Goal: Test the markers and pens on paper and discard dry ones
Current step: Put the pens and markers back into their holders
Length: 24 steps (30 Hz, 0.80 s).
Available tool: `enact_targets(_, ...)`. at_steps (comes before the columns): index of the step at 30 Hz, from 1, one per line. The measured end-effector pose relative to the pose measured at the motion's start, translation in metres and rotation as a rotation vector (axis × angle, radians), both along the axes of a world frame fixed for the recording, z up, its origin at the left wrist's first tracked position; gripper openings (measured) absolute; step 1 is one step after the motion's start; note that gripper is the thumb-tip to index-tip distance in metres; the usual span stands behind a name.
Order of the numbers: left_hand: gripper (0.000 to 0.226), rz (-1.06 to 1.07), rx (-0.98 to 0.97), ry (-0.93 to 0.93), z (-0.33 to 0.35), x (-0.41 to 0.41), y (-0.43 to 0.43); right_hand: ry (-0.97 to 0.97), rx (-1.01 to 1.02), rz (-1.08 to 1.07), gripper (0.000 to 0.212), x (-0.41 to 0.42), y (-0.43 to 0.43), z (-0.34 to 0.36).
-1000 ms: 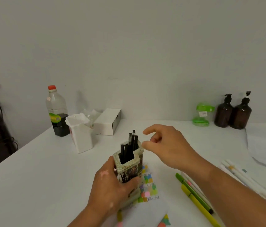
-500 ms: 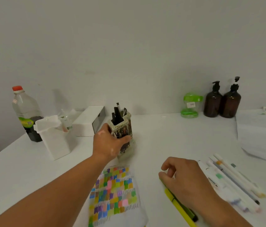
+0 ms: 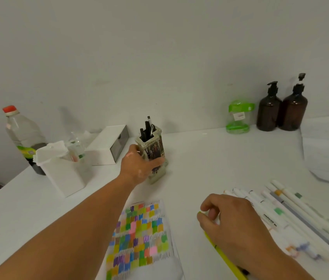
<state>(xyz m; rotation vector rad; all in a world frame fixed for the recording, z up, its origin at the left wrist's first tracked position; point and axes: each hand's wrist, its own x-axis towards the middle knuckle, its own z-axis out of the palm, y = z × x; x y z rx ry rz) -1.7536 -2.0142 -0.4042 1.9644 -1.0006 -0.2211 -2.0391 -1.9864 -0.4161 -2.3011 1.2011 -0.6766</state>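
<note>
left grip (image 3: 139,165) round pen holder (image 3: 154,147) | right grip (image 3: 234,225) pinches yellow marker (image 3: 224,256), shaft part-hidden | white markers (image 3: 281,216) blurred

The left forearm (image 3: 82,225) and the right forearm (image 3: 277,265) are both bare, uncovered from the wrist to where the lower edge cuts them off (the left shows far more of its length); the left hand (image 3: 139,166) is bare as well; the right hand (image 3: 234,225) is bare too, one finger showing a short, rounded nail (image 3: 212,214).
</note>
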Motion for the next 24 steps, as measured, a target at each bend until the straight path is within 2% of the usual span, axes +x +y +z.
enact_targets(4, 0.066, 0.06, 0.029, -0.045, -0.011, 0.018, 0.053, -0.015, -0.027, 0.012, 0.007, 0.001, 0.006, 0.003)
enact_targets(8, 0.038, 0.25, -0.009, -0.094, -0.023, 0.06, 0.123, 0.048, -0.069, 0.102, 0.011, 0.013, 0.025, 0.002)
enact_targets(11, 0.033, 0.42, -0.034, -0.076, -0.023, 0.097, 0.166, 0.116, -0.08, 0.185, 0.019, 0.025, 0.041, 0.003)
enact_targets(15, 0.058, 0.564, -0.075, 0.013, -0.012, 0.143, 0.192, 0.112, -0.045, 0.247, 0.027, 0.037, 0.052, 0.007)
enact_targets(19, 0.109, 0.435, -0.017, 0.149, -0.006, 0.177, 0.183, 0.051, -0.098, 0.274, 0.042, 0.041, 0.051, 0.003)
enact_targets(21, 0.117, 0.341, -0.013, 0.178, -0.007, 0.187, 0.171, 0.042, -0.144, 0.27, 0.047, 0.043, 0.05, 0.002)
enact_targets(24, 0.111, 0.171, -0.117, 0.279, -0.011, 0.201, 0.153, 0.034, -0.138, 0.276, 0.046, 0.04, 0.044, 0.001)
